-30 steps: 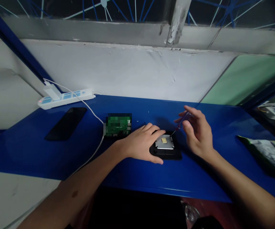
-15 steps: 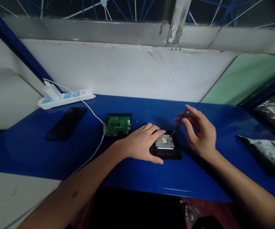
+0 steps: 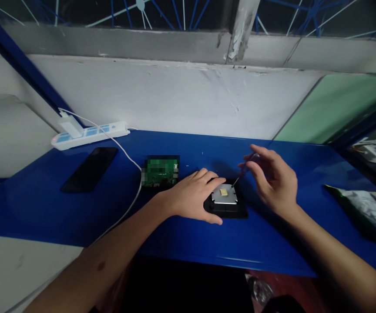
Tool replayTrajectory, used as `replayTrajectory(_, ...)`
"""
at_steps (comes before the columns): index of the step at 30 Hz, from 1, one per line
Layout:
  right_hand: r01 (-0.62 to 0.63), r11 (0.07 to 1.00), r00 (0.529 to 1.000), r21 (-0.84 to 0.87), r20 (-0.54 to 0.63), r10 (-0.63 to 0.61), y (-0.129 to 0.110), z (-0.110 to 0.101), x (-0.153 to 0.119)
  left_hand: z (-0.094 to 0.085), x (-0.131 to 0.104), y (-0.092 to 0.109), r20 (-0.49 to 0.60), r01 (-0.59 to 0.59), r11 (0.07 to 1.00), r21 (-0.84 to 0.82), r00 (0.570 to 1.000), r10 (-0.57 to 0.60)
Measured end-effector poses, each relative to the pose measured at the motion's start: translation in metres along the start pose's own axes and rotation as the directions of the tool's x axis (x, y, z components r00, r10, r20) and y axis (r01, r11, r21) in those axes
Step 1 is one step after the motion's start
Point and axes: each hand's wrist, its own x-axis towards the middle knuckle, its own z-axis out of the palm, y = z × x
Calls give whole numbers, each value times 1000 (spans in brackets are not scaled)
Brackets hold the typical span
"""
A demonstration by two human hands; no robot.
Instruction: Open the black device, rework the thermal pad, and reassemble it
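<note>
A black plastic case (image 3: 227,212) lies on the blue table, with a silver metal plate (image 3: 230,199) set in it. In the plate's middle is a small pale yellow square pad (image 3: 223,192). My left hand (image 3: 196,193) spans the left side of the case, thumb along the near edge and fingers along the far edge, holding it down. Between the thumb and fingers of my right hand (image 3: 276,178) is a screwdriver (image 3: 249,166) with a purplish handle. Its thin shaft slants down to the plate's far right corner; any screw under the tip is too small to see.
A green circuit board (image 3: 162,171), partly pixelated, lies left of my left hand. Farther left are a black phone (image 3: 90,169), a white power strip (image 3: 92,135) and a white cable (image 3: 125,153). At the right edge lies a shiny packet (image 3: 367,213).
My right hand's fingers have shifted very slightly around the screwdriver handle, its tip staying at the same corner of the plate. My left hand and the case keep their places.
</note>
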Motion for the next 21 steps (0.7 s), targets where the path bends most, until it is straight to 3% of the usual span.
replayTrajectory(14, -5, 999, 996, -51, -84, 0, 2, 6, 3, 0, 1, 1, -11, -2, 1000, 5, 1000, 2)
replayTrajectory(21, 19, 1000, 999, -25, -41, -20, 9, 4, -2, -10, 0, -1, -50, 0, 1000, -8, 999, -1)
